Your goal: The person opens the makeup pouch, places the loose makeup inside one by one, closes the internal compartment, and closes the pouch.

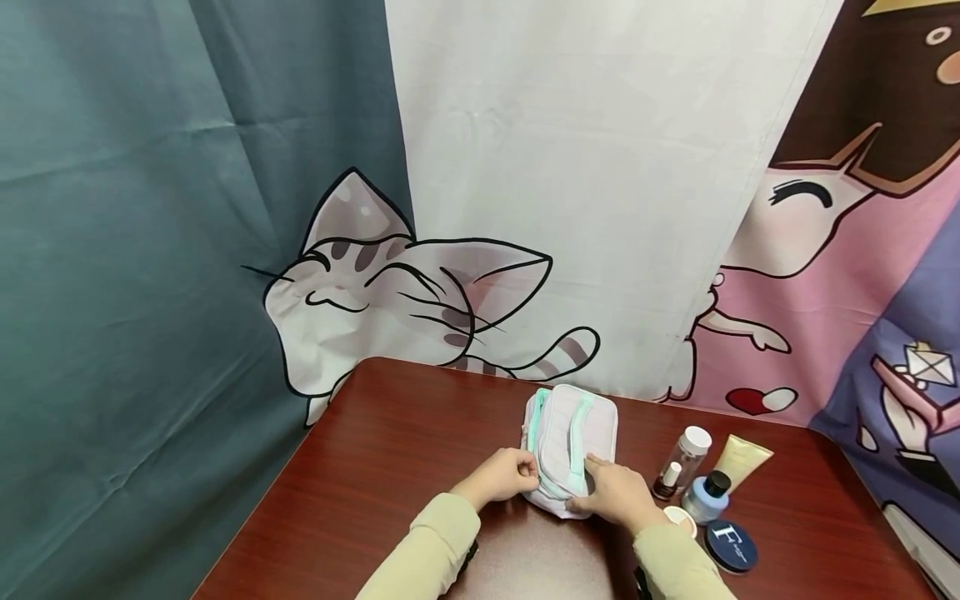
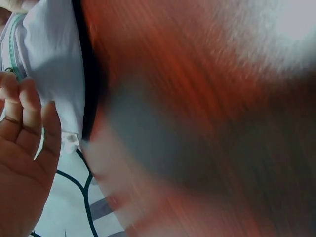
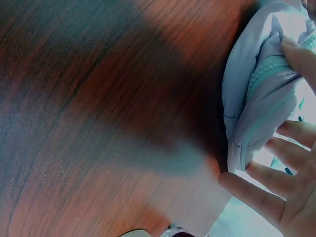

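Note:
A pale lilac cosmetic bag [image 1: 558, 425] with a mint carry strap [image 1: 577, 437] lies near the table's back edge. Along its left side runs a mint zipper [image 1: 535, 423]. My left hand [image 1: 498, 477] is at the bag's lower left, thumb and forefinger pinched at the zipper. In the left wrist view, the curled fingers [image 2: 29, 106] come right up to the zipper's metal pull [image 2: 9, 70]. On the other side, my right hand [image 1: 618, 493] grips the bag, its thumb [image 3: 296, 54] over the near end and its fingers spread along the side.
To the right stand a clear bottle with white cap [image 1: 688, 454], a yellow tube [image 1: 741, 460], a blue bottle with black cap [image 1: 705, 500] and a small dark bottle [image 1: 665, 483]. Nearer lie a small round white-rimmed item [image 1: 679, 520] and a dark blue compact [image 1: 731, 546]. Printed curtains hang behind the table [image 1: 390, 467].

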`<state>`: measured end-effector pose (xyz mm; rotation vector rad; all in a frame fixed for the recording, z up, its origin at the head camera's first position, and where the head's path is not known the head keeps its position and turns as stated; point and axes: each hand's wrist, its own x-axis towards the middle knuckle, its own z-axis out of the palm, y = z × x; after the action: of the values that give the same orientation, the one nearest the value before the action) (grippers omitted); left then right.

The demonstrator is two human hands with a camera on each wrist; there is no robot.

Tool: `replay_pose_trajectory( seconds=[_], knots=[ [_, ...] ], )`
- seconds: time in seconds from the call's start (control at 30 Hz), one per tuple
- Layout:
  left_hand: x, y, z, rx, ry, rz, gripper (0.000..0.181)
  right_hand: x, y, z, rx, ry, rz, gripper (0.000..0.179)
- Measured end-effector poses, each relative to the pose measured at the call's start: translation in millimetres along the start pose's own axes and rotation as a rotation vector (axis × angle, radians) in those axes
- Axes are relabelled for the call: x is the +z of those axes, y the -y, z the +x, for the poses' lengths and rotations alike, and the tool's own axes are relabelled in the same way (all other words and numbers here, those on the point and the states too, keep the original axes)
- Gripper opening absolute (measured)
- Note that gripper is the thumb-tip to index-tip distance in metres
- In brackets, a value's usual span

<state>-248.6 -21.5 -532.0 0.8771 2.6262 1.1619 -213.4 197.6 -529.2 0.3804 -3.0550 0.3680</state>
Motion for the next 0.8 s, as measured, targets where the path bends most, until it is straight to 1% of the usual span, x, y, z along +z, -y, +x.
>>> replay_pose_trajectory(
  seconds=[0.27, 0.43, 0.5, 0.57, 0.67, 0.73, 0.8],
  knots=[
    [14.1, -8.3, -1.4, 0.039, 0.042, -0.052, 0.012, 0.5, -1.6, -1.5, 0.012, -0.043, -0.014, 0.079],
    [21.3, -12.2, -2.8, 0.025, 0.04, -0.058, 0.016, -0.3, -1.6, -2.2, 0.017, -0.05, -0.015, 0.079],
    [21.9, -12.7, -3.6, 0.021, 0.031, -0.045, 0.015, -1.6, -2.0, -2.5, 0.016, -0.032, 0.007, 0.081],
    [21.1, -11.4, -4.3, 0.023, 0.019, -0.013, 0.015, -4.7, -5.8, -3.2, -0.011, 0.002, 0.069, 0.085],
    [16.8, -7.3, -5.7, 0.021, 0.0, 0.022, 0.012, -7.7, -15.9, -5.1, -0.096, 0.047, 0.106, 0.088],
    [13.0, -4.0, -6.2, 0.015, -0.01, 0.031, 0.011, -7.5, -23.0, -6.0, -0.167, 0.039, 0.093, 0.088],
    [9.0, -0.7, -5.9, 0.009, -0.023, 0.033, 0.01, -4.6, -26.4, -6.0, -0.218, -0.009, 0.021, 0.085]
  ],
)
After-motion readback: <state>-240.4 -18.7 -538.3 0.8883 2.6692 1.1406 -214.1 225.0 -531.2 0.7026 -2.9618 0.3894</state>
